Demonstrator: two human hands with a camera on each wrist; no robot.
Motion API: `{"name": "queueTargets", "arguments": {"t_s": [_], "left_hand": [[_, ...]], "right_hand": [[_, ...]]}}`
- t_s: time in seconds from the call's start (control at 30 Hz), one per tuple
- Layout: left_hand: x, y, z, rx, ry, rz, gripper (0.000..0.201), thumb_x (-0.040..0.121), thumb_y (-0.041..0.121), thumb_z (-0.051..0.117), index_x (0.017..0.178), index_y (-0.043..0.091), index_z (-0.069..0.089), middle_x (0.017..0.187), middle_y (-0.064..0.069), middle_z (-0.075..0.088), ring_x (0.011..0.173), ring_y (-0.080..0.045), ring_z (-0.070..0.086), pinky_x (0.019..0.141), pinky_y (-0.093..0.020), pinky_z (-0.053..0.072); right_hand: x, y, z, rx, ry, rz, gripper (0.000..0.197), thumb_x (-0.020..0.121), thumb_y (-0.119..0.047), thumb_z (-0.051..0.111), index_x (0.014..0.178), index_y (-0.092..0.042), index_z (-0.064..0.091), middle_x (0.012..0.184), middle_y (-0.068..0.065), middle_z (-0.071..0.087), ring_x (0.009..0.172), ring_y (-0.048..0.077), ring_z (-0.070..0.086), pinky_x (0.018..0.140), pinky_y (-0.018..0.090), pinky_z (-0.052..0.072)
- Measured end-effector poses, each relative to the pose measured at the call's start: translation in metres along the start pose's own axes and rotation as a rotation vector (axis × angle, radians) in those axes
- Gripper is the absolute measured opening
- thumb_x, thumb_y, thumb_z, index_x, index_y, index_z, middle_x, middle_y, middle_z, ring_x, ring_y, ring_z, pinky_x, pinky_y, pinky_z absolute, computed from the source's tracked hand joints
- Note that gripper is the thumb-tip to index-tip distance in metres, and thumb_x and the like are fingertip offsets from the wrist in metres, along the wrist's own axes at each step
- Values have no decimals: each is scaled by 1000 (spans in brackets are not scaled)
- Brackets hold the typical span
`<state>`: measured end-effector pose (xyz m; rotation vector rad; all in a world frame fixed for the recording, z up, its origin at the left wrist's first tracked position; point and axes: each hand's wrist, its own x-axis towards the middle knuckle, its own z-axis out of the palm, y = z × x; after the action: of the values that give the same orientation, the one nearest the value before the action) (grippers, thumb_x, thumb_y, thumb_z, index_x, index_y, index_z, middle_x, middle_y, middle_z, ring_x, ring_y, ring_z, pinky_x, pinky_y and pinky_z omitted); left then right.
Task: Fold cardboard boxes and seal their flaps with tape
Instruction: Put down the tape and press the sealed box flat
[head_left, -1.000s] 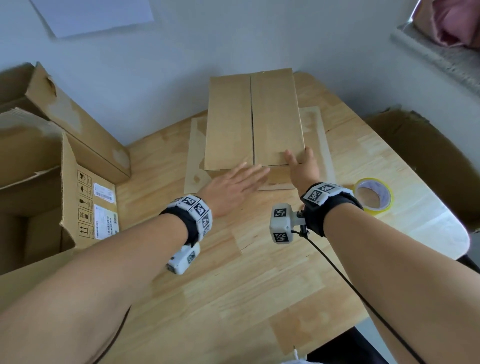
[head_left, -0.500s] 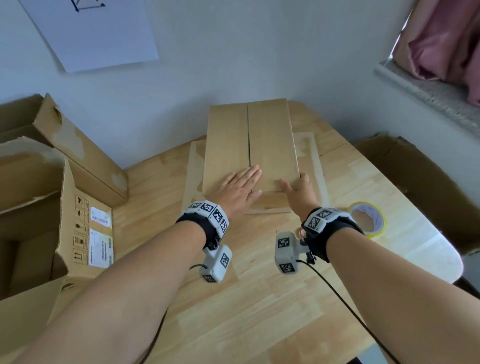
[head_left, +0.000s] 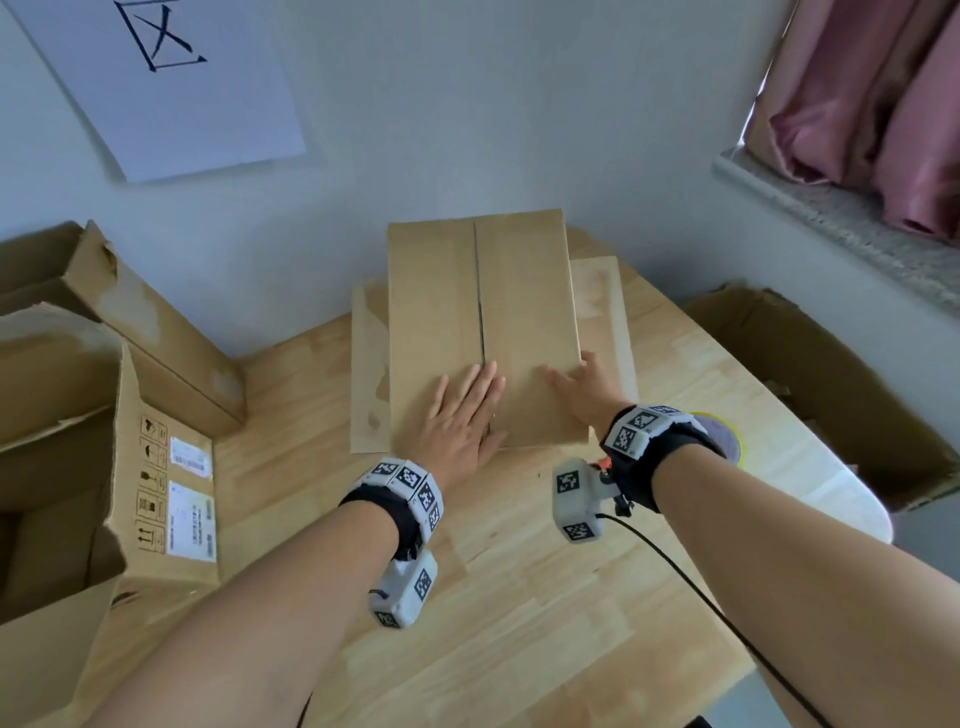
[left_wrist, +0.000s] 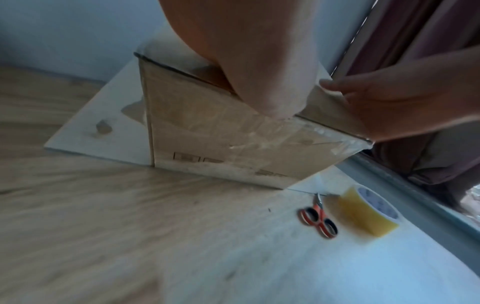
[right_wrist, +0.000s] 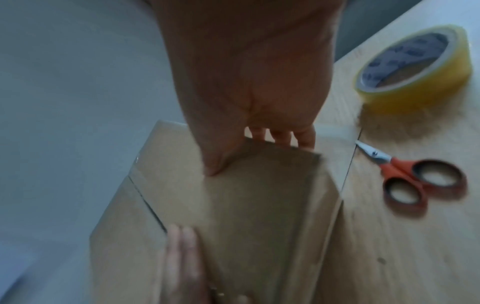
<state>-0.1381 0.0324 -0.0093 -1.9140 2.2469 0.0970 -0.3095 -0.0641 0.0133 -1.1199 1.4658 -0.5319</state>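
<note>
A brown cardboard box (head_left: 524, 291) stands on a pale flat sheet (head_left: 602, 291) at the far side of the wooden table (head_left: 519, 597). Its two top flaps are folded down and meet at a middle seam. My left hand (head_left: 462, 410) lies flat on the near end of the top, fingers straight across the seam. My right hand (head_left: 582, 382) grips the near right edge, thumb on top and fingers (right_wrist: 280, 135) curled over the side. Clear tape shines on the box's near wall (left_wrist: 259, 139). A yellow tape roll (right_wrist: 410, 67) and orange scissors (right_wrist: 420, 181) lie right of the box.
A large open cardboard box (head_left: 104, 415) with labels crowds the table's left side. Another open box (head_left: 805, 374) sits lower at the right, past the table's edge. A wall stands close behind the box, with a window ledge (head_left: 831, 208) at the right.
My left hand slid forward from the table in front of the box onto its top. My right hand moved up along the box's right edge. The head view tilted upward.
</note>
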Motion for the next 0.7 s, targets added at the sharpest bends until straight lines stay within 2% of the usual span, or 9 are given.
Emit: {"name": "queueTargets", "arguments": {"t_s": [0.07, 0.13, 0.2, 0.3, 0.37, 0.47, 0.57, 0.63, 0.7], "left_hand": [[-7, 0, -5, 38, 23, -8, 63, 98, 49, 14, 150, 15, 23, 158, -3, 16, 145, -20, 18, 117, -45, 15], [-4, -8, -20, 28, 17, 64, 56, 101, 46, 16, 152, 25, 11, 159, 8, 3, 146, -14, 8, 117, -41, 5], [12, -21, -43, 12, -15, 63, 54, 102, 44, 15, 151, 31, -3, 158, 16, -9, 146, -10, -3, 116, -39, -3], [44, -44, -73, 53, -12, 14, 54, 102, 45, 15, 150, 33, -6, 156, 16, -13, 146, -12, -10, 115, -43, -9], [62, -54, -89, 73, -40, 5, 56, 101, 46, 18, 150, 32, -6, 157, 15, -13, 146, -15, -9, 115, -44, -8], [79, -69, -115, -58, 36, -160, 63, 100, 44, 29, 152, 26, -1, 159, 8, -13, 147, -21, -4, 116, -47, 2], [72, -87, -134, -327, 223, -461, 72, 97, 45, 42, 152, 23, 0, 159, 4, -13, 147, -23, -3, 116, -48, 6], [60, -101, -127, -629, 259, -598, 79, 94, 43, 52, 152, 20, 5, 160, 0, 4, 145, -22, 13, 116, -43, 16], [44, -106, -109, -997, 160, -593, 72, 90, 31, 62, 148, 20, 21, 146, 2, 39, 128, -20, 44, 109, -40, 35]], "right_hand": [[-5, -4, 3, 22, -30, -24, 29, 99, -20, 45, 127, -11, 40, 128, 19, 51, 120, 33, 48, 97, 32, 35], [-12, -2, 5, -11, -78, -63, 31, 100, -17, 42, 130, -15, 36, 122, 14, 49, 118, 28, 46, 96, 30, 32], [-19, 6, 5, -39, -36, -129, 46, 98, -14, 46, 141, -13, 28, 130, 15, 46, 123, 33, 44, 95, 31, 34], [-26, 15, 1, -84, -27, -171, 54, 97, -12, 46, 145, -10, 22, 136, 21, 42, 127, 38, 40, 98, 34, 37], [-31, 19, -5, -125, -26, -164, 54, 99, -16, 45, 147, -15, 20, 139, 17, 44, 126, 34, 44, 95, 30, 39], [-39, 29, -9, -259, -11, -174, 60, 99, -26, 44, 150, -27, 11, 122, 13, 53, 85, 24, 56, 68, 30, 45], [-40, 38, -9, -308, -20, -146, 60, 99, -31, 42, 149, -33, 7, 90, 2, 50, 55, 11, 42, 39, 19, 36], [-40, 38, -11, -316, -39, -171, 60, 99, -30, 43, 148, -33, 9, 96, 1, 49, 56, 13, 43, 28, 10, 32], [-42, 37, -14, -295, -43, -205, 62, 97, -25, 47, 148, -30, 13, 114, 0, 46, 74, 22, 54, 37, 4, 39]]}}
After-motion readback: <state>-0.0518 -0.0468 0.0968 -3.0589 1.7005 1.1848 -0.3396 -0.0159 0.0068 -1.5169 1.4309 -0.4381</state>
